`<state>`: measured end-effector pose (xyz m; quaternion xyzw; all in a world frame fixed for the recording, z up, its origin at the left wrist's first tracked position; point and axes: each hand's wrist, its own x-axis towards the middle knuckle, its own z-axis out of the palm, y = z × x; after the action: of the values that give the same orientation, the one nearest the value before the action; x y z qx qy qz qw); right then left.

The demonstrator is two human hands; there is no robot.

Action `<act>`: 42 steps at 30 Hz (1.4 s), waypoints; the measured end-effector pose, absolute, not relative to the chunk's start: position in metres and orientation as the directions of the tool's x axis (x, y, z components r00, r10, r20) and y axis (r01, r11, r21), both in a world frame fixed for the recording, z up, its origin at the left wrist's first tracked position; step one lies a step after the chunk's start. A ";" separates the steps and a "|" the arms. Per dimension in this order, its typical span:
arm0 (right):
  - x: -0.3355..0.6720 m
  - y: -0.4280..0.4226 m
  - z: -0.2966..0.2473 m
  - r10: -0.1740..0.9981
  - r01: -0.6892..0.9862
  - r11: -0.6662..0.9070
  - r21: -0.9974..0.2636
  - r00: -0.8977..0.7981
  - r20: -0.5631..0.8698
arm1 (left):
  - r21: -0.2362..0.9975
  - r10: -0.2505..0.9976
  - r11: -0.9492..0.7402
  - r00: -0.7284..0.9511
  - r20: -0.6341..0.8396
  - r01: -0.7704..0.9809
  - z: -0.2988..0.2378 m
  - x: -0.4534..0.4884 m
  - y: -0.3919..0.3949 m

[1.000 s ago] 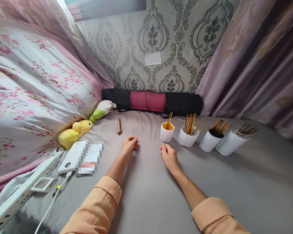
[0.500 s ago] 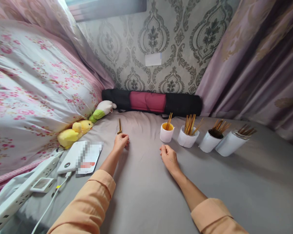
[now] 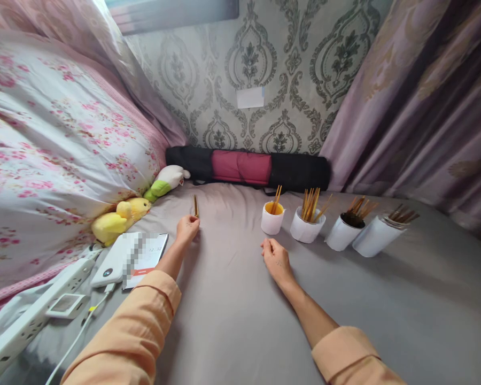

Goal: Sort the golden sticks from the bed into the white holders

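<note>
My left hand [image 3: 188, 228] is closed, its fingertips at the near end of a few thin brownish sticks [image 3: 195, 204] on the grey sheet. Whether it grips one of them is hidden. My right hand [image 3: 276, 259] rests on the sheet with its fingers curled together; anything inside them is out of sight. Just beyond it stands a white cup with a yellow inside [image 3: 272, 222], holding a few sticks. To its right are a wider white cup [image 3: 305, 231] with several sticks, a dark-lined white cup [image 3: 343, 236] and a tilted white cylinder [image 3: 374, 240], both with darker sticks.
A black and red rolled bag [image 3: 240, 167] lies along the wall. On the left are a yellow plush toy [image 3: 112, 223], a green and white plush toy [image 3: 166, 181], a white power bank [image 3: 111, 270], a phone [image 3: 156, 254], a power strip [image 3: 32, 321] and a cable [image 3: 70, 347].
My left hand has shifted left and slightly up, closer to the near end of the sticks. My right hand holds its place; the whole view has slid a little.
</note>
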<state>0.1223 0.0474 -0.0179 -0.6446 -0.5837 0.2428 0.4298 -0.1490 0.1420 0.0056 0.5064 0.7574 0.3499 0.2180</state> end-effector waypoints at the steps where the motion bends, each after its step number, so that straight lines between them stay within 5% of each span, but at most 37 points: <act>1: 0.122 0.047 -0.018 0.962 0.546 0.050 -0.836 0.200 0.188 | 0.732 0.919 0.245 -0.394 0.035 0.636 0.006 -0.151 0.144; 15: 0.123 0.049 -0.023 0.960 0.547 0.065 -0.834 0.193 0.201 | 0.544 0.928 0.257 -0.360 0.090 0.799 0.012 -0.165 0.153; 42: 0.122 0.049 -0.020 0.964 0.524 0.068 -0.849 0.185 0.192 | 0.446 0.960 0.170 -0.251 0.128 0.879 0.016 -0.164 0.170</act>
<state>0.1224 0.0486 -0.0205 -0.6344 -0.5864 0.2518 0.4362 -0.1639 0.1705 0.0157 0.6052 0.7594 0.2208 0.0916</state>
